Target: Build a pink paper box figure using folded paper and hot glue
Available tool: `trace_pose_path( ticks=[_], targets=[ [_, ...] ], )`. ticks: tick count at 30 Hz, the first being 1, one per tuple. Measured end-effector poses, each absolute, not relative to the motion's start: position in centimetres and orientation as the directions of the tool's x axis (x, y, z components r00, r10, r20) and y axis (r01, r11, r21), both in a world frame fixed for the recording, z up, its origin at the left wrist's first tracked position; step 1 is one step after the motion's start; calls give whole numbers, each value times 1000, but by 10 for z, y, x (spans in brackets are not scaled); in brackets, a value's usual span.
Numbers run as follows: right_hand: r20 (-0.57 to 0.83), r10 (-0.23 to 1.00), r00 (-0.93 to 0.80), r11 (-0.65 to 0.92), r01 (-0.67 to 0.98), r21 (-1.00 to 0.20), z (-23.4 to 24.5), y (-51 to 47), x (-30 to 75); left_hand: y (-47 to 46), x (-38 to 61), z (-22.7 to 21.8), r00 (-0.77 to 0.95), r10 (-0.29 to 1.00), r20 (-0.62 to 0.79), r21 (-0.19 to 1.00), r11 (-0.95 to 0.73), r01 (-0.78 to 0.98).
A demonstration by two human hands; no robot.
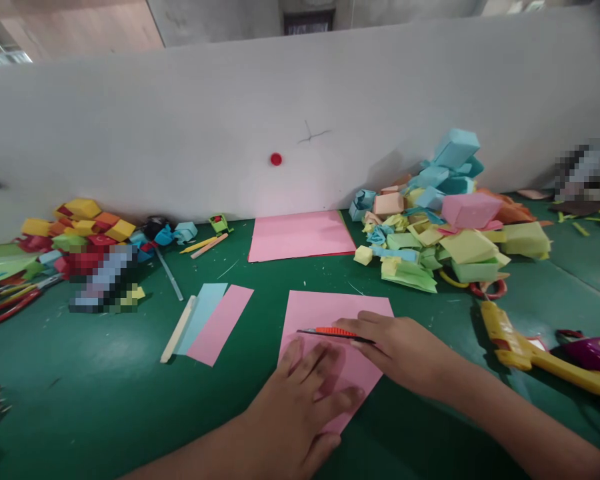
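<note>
A pink sheet of paper [340, 305] lies flat on the green table. My left hand [303, 400] rests on its lower part, fingers spread and open, pressing it down. My right hand [397, 343] is closed around an orange box cutter [333, 331] with a ribbed body and a long dark edge. The cutter lies low across the sheet, its thin end pointing left, just beyond my left fingertips. Whether its tip touches the paper I cannot tell. To the left lie a pink strip [220, 327], a blue strip [200, 317] and a pale wooden stick [179, 330].
More pink sheets [300, 237] lie against the white board [205, 133]. Folded paper pieces [430, 233] are heaped back right, beside a yellow glue gun [510, 340]. Colourful paper blocks [83, 220] and red-handled scissors [20, 303] sit at left, with pencils [200, 245] behind the strips.
</note>
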State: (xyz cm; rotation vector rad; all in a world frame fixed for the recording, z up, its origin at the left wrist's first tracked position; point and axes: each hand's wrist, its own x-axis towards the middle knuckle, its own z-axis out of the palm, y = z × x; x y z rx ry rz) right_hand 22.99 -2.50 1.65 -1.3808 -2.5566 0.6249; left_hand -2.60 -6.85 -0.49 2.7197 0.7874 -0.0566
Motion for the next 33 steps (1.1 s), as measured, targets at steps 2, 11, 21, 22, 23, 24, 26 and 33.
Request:
trace_pose_path(
  ticks=[2,11,21,22,23,24,26,33],
  targets=[
    [-56,830,-555,476,757,-447,18,-25,230,-69,-26,-5,850,517,-104,282,-804,523],
    [-67,825,-561,477,755,-450,20,-24,232,-69,-27,-7,849,517,-107,282,-803,525],
    [-53,835,-547,472,764,-440,20,-24,233,-70,-30,-12,859,511,-28,255,-827,501],
    [-56,836,-546,471,766,-438,20,-24,234,-70,-30,-13,860,510,-25,251,-829,500],
    [-57,837,-544,470,768,-435,20,-23,234,-70,-30,-13,859,511,-30,248,-829,501],
    [-57,837,-545,471,769,-433,19,-23,234,-70,-30,-12,858,512,-40,246,-828,505],
    [-53,834,-550,477,765,-432,19,-23,235,-69,-29,-11,858,509,-68,242,-826,509],
    [-27,836,-549,483,757,-440,17,-24,239,-71,-30,-16,859,511,-10,237,-834,499]
  ],
)
